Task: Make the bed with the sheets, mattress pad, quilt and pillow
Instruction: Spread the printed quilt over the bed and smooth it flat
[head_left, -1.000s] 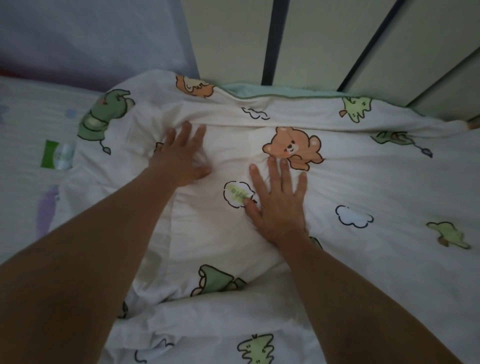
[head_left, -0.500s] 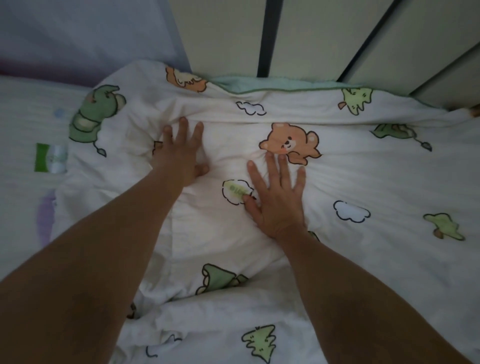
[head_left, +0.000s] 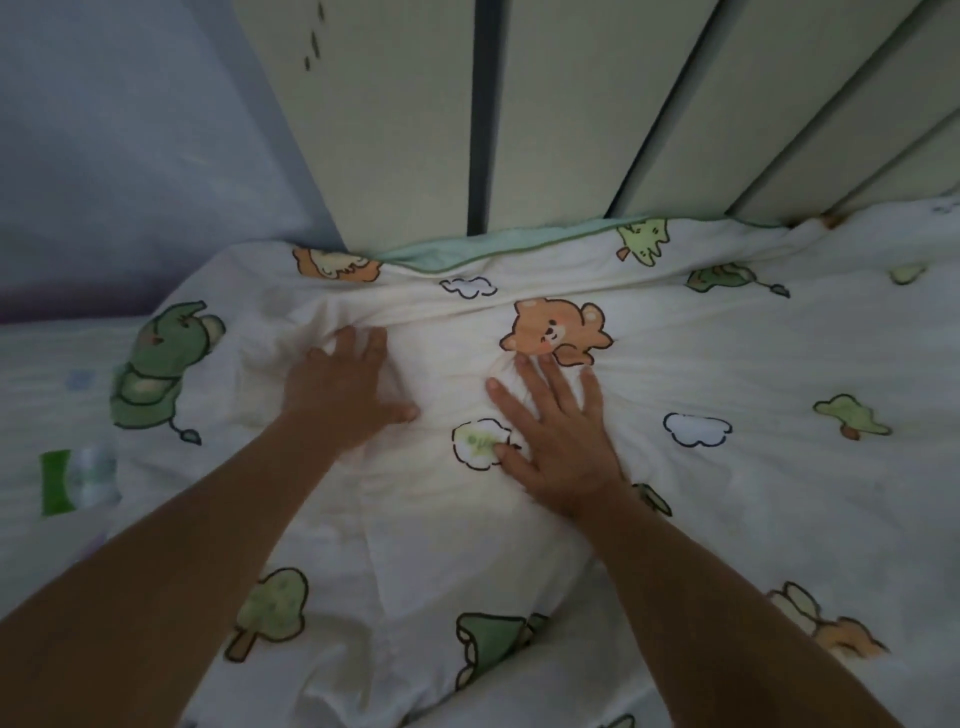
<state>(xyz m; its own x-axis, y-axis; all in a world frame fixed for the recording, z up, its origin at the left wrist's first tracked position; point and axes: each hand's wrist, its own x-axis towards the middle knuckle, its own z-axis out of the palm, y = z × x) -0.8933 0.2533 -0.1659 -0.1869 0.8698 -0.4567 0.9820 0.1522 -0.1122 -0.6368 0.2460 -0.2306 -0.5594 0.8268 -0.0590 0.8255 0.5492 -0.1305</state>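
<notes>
A white quilt (head_left: 727, 364) printed with bears, trees and clouds lies spread over the bed, its far edge with a green trim against the wall panels. My left hand (head_left: 343, 389) rests flat on the quilt left of centre, fingers pointing away. My right hand (head_left: 558, 441) presses flat on it beside a cloud print, fingers spread just below a bear print. Both palms are down and hold nothing. A pale striped sheet (head_left: 47, 395) shows at the left beyond the quilt's edge.
Cream wall panels (head_left: 561, 114) with dark gaps rise right behind the quilt's far edge. A bluish wall (head_left: 114, 156) stands at the back left. A green and white label (head_left: 78, 480) lies on the striped sheet at the left.
Both hands stay flat on the quilt and have slid slightly toward the wall. The view has tilted up, showing more of the wall panels.
</notes>
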